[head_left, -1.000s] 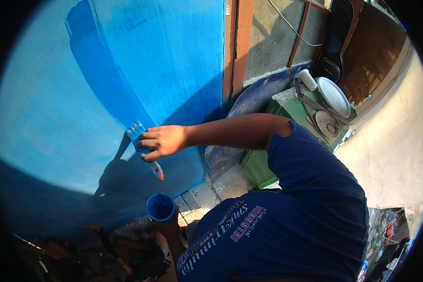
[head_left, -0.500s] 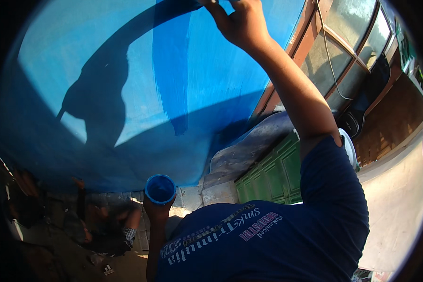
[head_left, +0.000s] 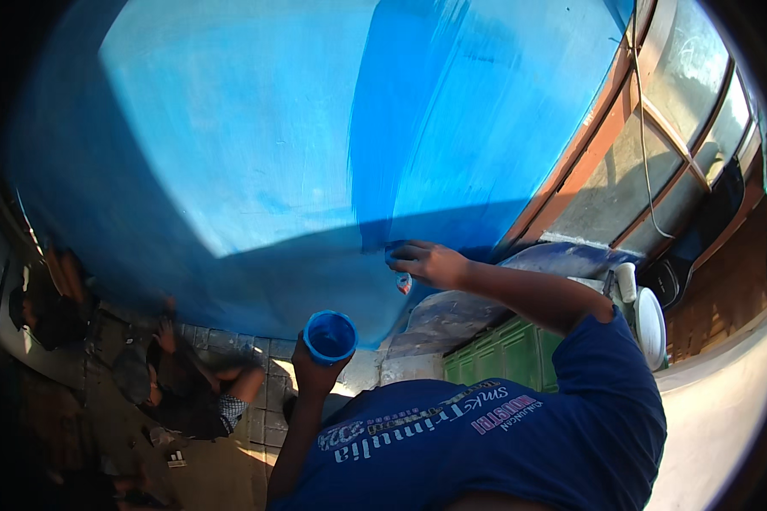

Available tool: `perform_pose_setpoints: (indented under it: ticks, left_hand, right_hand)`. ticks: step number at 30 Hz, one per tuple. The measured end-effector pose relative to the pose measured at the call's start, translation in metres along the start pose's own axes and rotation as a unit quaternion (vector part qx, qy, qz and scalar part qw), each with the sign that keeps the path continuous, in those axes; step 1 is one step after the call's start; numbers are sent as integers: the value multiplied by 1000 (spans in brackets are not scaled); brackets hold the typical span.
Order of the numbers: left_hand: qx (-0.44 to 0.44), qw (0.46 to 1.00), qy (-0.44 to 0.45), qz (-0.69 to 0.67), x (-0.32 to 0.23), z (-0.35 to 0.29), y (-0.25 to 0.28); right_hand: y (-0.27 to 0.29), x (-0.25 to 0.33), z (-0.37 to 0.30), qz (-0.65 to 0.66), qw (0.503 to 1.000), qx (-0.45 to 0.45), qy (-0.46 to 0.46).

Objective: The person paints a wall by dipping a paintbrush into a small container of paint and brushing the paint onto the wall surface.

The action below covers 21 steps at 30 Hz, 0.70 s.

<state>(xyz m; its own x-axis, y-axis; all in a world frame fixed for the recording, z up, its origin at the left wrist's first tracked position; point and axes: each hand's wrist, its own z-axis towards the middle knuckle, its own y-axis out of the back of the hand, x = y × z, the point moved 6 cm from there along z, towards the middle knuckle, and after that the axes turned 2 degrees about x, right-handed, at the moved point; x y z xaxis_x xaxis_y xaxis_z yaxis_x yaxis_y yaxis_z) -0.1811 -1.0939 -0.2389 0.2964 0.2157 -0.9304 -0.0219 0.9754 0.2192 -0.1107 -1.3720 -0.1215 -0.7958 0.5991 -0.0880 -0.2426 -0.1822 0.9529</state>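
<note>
In front of me stands a blue wall (head_left: 256, 162) with a darker, fresh-looking paint stripe (head_left: 392, 128) running down it. At the stripe's lower end, my right hand (head_left: 435, 265) is closed round a paintbrush, its red-and-white handle (head_left: 403, 283) poking out below the fingers. The bristles are mostly hidden and look to be against the wall. Lower down, before my chest, my left hand (head_left: 317, 373) grips a round blue paint cup (head_left: 329, 361) from below. Its inside is coated with blue paint; how full it is, I cannot tell.
At right is a brown-framed window (head_left: 605, 162) with a hanging cable (head_left: 643, 119). A green crate-like box (head_left: 503, 356) and a white round lid or bucket (head_left: 650, 328) stand below it. Another person (head_left: 187, 383) sits low at the left on the paved ground.
My right hand has come down from the top of the wall to the stripe's lower end. The view has shifted, so the cup sits farther right. My arm's large shadow has left the wall.
</note>
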Motion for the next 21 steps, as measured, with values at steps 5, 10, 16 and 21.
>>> perform_pose_setpoints:
  ticks: [5, 10, 16, 21]
  left_hand:
    - [-18, 999, -26, 8, -2, 2, -1]
    - [-12, 999, -13, 33, -7, 6, -1]
    - [-9, 1000, 12, 5, 11, 6, -7]
    - [-11, 999, 41, -16, 20, 0, -4]
  right_hand:
    - [123, -26, 37, 62, 991, -90, -72]
    - [318, -36, 75, -137, 913, -384, 8]
    - [321, -30, 70, -307, 872, -380, 40]
    - [117, -10, 37, -205, 962, -133, 122]
